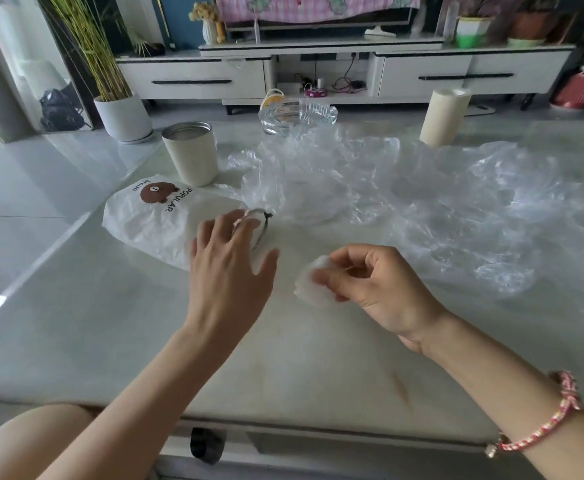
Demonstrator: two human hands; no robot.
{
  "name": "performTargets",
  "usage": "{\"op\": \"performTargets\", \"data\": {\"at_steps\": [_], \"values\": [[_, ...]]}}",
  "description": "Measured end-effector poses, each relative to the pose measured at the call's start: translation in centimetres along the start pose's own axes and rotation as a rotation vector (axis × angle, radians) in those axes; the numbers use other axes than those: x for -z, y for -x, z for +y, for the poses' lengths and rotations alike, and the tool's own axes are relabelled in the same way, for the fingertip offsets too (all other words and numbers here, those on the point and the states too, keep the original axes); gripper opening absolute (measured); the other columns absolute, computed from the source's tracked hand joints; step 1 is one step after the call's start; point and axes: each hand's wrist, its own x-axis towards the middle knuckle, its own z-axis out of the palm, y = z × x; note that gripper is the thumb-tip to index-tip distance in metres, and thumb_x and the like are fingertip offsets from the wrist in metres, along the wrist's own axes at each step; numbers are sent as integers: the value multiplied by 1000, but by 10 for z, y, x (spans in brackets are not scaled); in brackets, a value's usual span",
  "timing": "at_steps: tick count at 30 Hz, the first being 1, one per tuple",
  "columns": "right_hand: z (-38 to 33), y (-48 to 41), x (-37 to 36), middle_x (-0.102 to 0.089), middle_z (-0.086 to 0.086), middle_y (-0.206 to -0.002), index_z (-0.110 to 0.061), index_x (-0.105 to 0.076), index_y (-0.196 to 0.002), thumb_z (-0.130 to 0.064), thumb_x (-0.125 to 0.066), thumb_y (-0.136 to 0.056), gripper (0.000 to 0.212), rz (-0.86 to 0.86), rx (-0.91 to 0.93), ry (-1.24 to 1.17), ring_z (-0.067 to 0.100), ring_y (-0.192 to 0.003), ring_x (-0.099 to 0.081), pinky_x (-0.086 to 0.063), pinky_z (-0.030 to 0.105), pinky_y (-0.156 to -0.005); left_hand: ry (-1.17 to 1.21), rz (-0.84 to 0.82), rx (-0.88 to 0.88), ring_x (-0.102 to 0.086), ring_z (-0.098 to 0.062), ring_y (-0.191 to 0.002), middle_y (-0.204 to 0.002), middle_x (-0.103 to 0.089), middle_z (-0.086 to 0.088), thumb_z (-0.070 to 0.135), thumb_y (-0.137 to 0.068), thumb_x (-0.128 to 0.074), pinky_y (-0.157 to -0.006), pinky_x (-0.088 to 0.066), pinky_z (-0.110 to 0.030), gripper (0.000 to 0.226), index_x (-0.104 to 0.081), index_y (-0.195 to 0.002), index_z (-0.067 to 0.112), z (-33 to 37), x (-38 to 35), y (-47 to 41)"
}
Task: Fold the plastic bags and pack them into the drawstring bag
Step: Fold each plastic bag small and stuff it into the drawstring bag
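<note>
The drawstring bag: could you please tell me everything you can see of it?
The drawstring bag is white, crinkled and paper-like, printed with a brown bear and the words brown and POPULAR. It lies flat on the left of the pale table, mouth toward the middle, where a dark cord shows. The left hand, fingers spread, is over that mouth end. A cream cup stands at its far edge. The right hand, pinching a folded plastic bag, is clear of it.
</note>
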Motion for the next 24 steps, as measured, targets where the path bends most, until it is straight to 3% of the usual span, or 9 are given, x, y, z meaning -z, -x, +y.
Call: {"op": "performTargets", "data": {"at_steps": [3, 5, 8, 11, 15, 19, 22, 24], "values": [[1, 0, 0, -66, -7, -72, -13, -69, -82, -20, -65, -85, 10, -15, -12, -20, 1, -68, -58, -46, 13, -68, -59, 28, -9, -33, -24, -103, -119, -56, -14, 26, -75, -63, -86, -23, -33, 41, -62, -111, 9, -2, 3, -5], [0, 0, 2, -65, -10, -72, -12, -70, -84, -14, -64, -86, 7, -14, -11, -15, -4, -67, -57, -43, 6, -66, -121, -24, 36, -30, -28, -119, -138, -43, -15, 23, -78, -65, -96, -20, -36, 51, -52, -126, 10, -11, 7, -9], [-1, 0, 2, -66, -8, -74, -13, -69, -84, -2, -62, -85, 13, -10, 23, 32, -3, -69, -58, -44, 6, -68, -222, -215, 211, -7, -30, -141, -156, -9, -13, 22, -84, -59, -110, -7, -42, 67, -29, -143, 13, -33, 14, -17], [-3, 1, 0, -67, -4, -76, -13, -69, -83, 1, -65, -82, 15, -7, 74, 63, 2, -69, -59, -48, 14, -71, -275, -387, 282, 9, -30, -144, -157, 6, -13, 31, -95, -45, -114, 1, -46, 63, -17, -149, 15, -47, 11, -24], [2, 0, -1, -67, -5, -71, -16, -66, -76, 3, -73, -74, 21, 85, 159, 101, 8, -65, -61, -54, 29, -71, -196, -317, 201, 6, -29, -145, -158, -5, -11, 31, -100, -28, -114, 2, -48, 48, -27, -147, 18, -43, 4, -24], [0, 1, -4, -65, -5, -69, -19, -60, -76, 1, -77, -71, 27, 139, 318, 87, 12, -64, -62, -56, 29, -65, 70, -193, 12, -7, -21, -145, -155, -22, -5, 32, -98, -28, -117, -4, -38, 50, -38, -142, 12, -17, 15, -10], [-2, 5, -12, -62, -3, -71, -12, -65, -77, -12, -73, -78, 8, 172, 639, 383, 10, -63, -59, -50, 27, -62, 278, -227, -34, -10, -8, -143, -149, -21, 10, 35, -92, -26, -117, -6, -28, 56, -38, -142, 15, -1, 21, 2], [0, 6, -11, -60, 0, -71, -9, -66, -74, -18, -71, -80, 12, 267, 791, 579, 14, -65, -54, -45, 25, -64, 356, -275, -75, -4, 3, -141, -146, -17, 19, 42, -93, -24, -117, -1, -22, 55, -32, -143, 23, 9, 21, 8]]}}
